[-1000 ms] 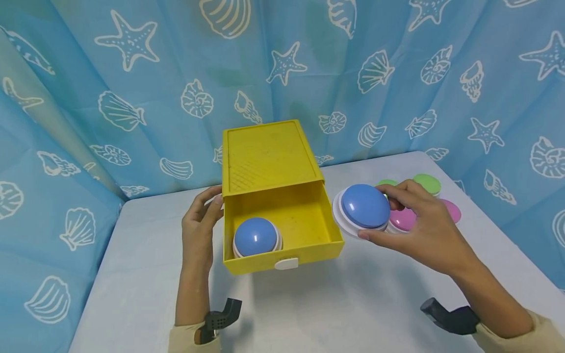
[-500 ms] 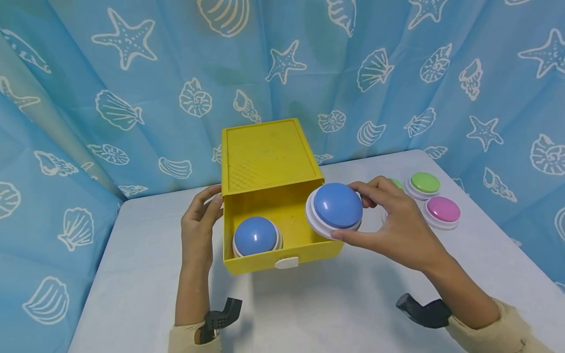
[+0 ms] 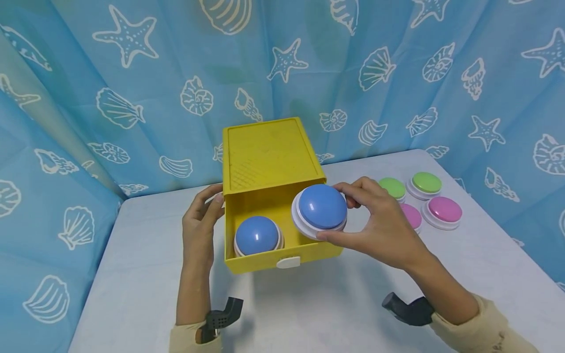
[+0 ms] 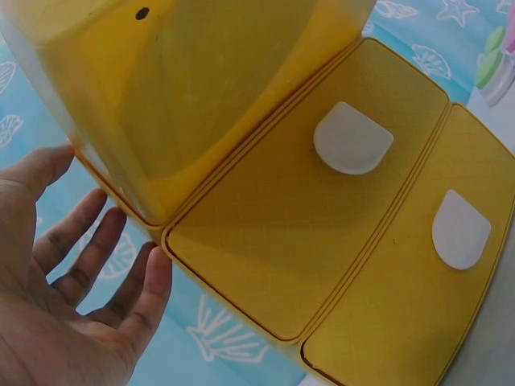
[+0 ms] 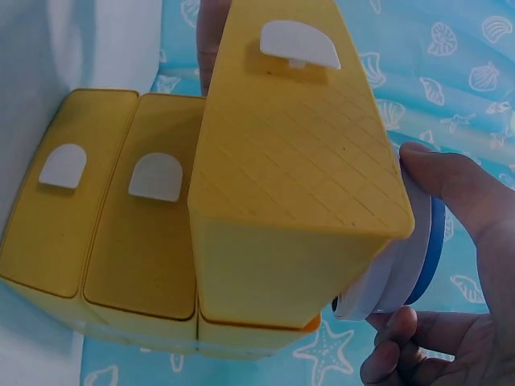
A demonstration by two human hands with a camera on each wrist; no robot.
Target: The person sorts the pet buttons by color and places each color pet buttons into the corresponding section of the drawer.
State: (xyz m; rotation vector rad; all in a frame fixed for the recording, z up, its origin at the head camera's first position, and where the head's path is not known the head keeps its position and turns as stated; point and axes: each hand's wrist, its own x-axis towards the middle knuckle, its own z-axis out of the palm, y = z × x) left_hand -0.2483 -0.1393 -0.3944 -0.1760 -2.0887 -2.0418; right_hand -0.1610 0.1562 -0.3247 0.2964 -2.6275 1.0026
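Observation:
A small yellow drawer cabinet [image 3: 271, 154] stands on the table with its top drawer [image 3: 256, 266] pulled out. One blue domed push button [image 3: 257, 235] with a white base lies in the drawer's left part. Thumb and fingers of my right hand [image 3: 384, 223] pinch a second blue push button [image 3: 322, 206] by its rim, over the drawer's right side. The right wrist view has that button's white base [image 5: 394, 257] just beyond the drawer wall. My left hand [image 3: 200, 220] rests at the cabinet's left side, its fingertips [image 4: 100, 197] along the edge, relaxed and spread.
To the right lie two green push buttons [image 3: 426, 182] and two pink ones [image 3: 445, 210] on the white table [image 3: 145, 274]. Two lower drawers [image 4: 282, 241] of the cabinet are pushed in. A blue curtain [image 3: 154, 98] with shell prints hangs behind.
My right hand has carried the blue push button leftward, from beside the drawer to over its right part. The left hand stays at the cabinet's side.

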